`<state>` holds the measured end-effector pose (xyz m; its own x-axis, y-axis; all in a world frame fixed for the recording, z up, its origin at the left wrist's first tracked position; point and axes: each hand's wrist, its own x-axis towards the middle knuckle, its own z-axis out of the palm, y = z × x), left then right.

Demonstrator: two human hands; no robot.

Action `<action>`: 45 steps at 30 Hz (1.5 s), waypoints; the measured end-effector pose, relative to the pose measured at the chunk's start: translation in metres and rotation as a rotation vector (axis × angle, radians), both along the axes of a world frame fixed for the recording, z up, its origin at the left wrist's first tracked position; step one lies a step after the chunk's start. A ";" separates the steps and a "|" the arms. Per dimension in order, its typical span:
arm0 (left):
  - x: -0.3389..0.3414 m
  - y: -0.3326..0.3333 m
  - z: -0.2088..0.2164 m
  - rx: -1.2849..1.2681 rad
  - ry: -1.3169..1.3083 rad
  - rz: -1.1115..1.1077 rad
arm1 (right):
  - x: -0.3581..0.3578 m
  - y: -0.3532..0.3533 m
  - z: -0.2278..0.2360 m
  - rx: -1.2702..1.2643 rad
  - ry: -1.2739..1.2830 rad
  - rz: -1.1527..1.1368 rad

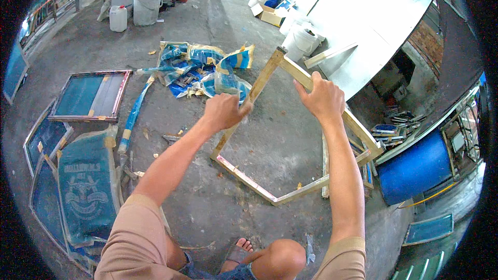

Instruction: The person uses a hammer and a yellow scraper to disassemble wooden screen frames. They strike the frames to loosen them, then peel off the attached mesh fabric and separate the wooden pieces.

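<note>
Wooden frame (266, 75) was held in both hands

Head view: the open frame stood tilted before the person, over a grey floor (207, 192). The left hand (224, 110) had its fingers closed around the left side; the right hand (322, 96) had its fingers curled over the right side. Crumpled blue sheeting (227, 80) lay beyond, blue-green screens (85, 163) to the left.

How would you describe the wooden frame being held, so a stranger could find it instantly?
From the large white panel at upper right, look down-left to the person's left hand and right hand. Both grip one four-sided wooden frame. Unlike the mesh-covered frames at left, its middle is open, showing grey floor through it.
</note>
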<state>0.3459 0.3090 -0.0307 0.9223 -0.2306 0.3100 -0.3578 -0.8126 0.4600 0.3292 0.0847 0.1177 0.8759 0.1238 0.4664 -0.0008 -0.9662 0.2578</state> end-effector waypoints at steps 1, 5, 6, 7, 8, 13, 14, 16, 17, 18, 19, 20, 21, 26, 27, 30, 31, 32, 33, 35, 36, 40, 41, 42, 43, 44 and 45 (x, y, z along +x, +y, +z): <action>-0.003 -0.008 -0.001 -0.028 -0.030 -0.001 | -0.001 -0.001 0.000 0.002 0.003 -0.003; 0.013 -0.018 -0.031 -0.143 -0.205 0.020 | -0.002 0.008 0.001 0.014 -0.008 0.036; 0.017 -0.021 -0.037 -0.177 -0.258 0.020 | -0.001 0.008 0.000 0.015 -0.014 0.047; 0.021 -0.024 -0.045 -0.194 -0.260 0.018 | 0.002 0.009 -0.001 0.018 -0.022 0.050; 0.022 -0.028 -0.047 -0.208 -0.244 0.009 | 0.002 0.007 -0.002 0.018 -0.028 0.045; 0.023 -0.044 -0.050 -0.494 -0.171 -0.060 | -0.004 0.003 -0.001 0.021 -0.038 0.012; 0.025 -0.044 -0.048 -0.636 -0.017 -0.034 | -0.004 0.003 -0.001 0.039 -0.031 0.010; 0.032 -0.044 -0.041 -0.914 0.295 0.022 | -0.004 0.007 -0.001 0.058 -0.028 0.018; 0.030 -0.046 -0.039 -1.128 0.366 0.007 | -0.004 0.009 -0.001 0.060 -0.033 0.022; 0.027 -0.047 -0.037 -1.341 0.435 -0.007 | -0.004 0.011 -0.001 0.064 -0.039 0.028; 0.025 -0.047 -0.034 -1.553 0.502 -0.020 | -0.002 0.014 -0.004 0.046 -0.049 0.048; 0.023 -0.049 -0.014 -1.625 0.330 -0.062 | 0.001 0.013 -0.004 0.019 -0.065 0.058; 0.020 -0.047 0.015 -1.686 0.171 -0.112 | 0.002 0.009 -0.007 -0.005 -0.075 0.053; -0.002 0.027 0.100 -1.780 0.144 -0.496 | 0.003 0.004 0.003 0.030 0.074 -0.039; 0.006 0.044 0.085 -1.582 0.128 -0.445 | -0.001 0.005 0.008 0.049 0.106 -0.029; 0.046 0.075 -0.006 -0.718 -0.013 -0.028 | 0.011 -0.029 0.015 0.182 0.218 0.090; 0.054 0.095 -0.048 -0.541 0.012 -0.008 | 0.017 -0.045 0.016 0.249 0.265 0.130; 0.056 0.117 -0.085 -0.353 0.033 0.003 | 0.020 -0.051 0.016 0.258 0.256 0.143; 0.040 0.110 -0.098 -0.216 0.188 0.038 | 0.013 -0.076 0.018 0.243 0.251 0.098; 0.042 0.142 -0.158 -0.094 0.392 0.110 | 0.004 -0.104 0.029 0.258 0.224 0.025; 0.047 0.158 -0.187 0.002 0.428 0.103 | -0.001 -0.124 0.036 0.271 0.216 -0.009; 0.044 0.163 -0.239 0.495 0.646 -0.060 | -0.067 -0.222 0.042 0.455 0.121 -0.204; 0.046 0.160 -0.242 0.453 0.649 -0.087 | -0.083 -0.240 0.041 0.491 0.105 -0.268; 0.049 0.156 -0.244 0.408 0.651 -0.119 | -0.101 -0.255 0.044 0.550 0.118 -0.305; 0.046 0.139 -0.244 0.316 0.628 -0.133 | -0.122 -0.271 0.047 0.604 0.129 -0.351; 0.045 0.132 -0.242 0.226 0.601 -0.135 | -0.139 -0.276 0.048 0.693 0.172 -0.361; 0.053 0.155 -0.249 0.240 0.540 -0.082 | -0.140 -0.262 0.045 0.758 0.163 -0.364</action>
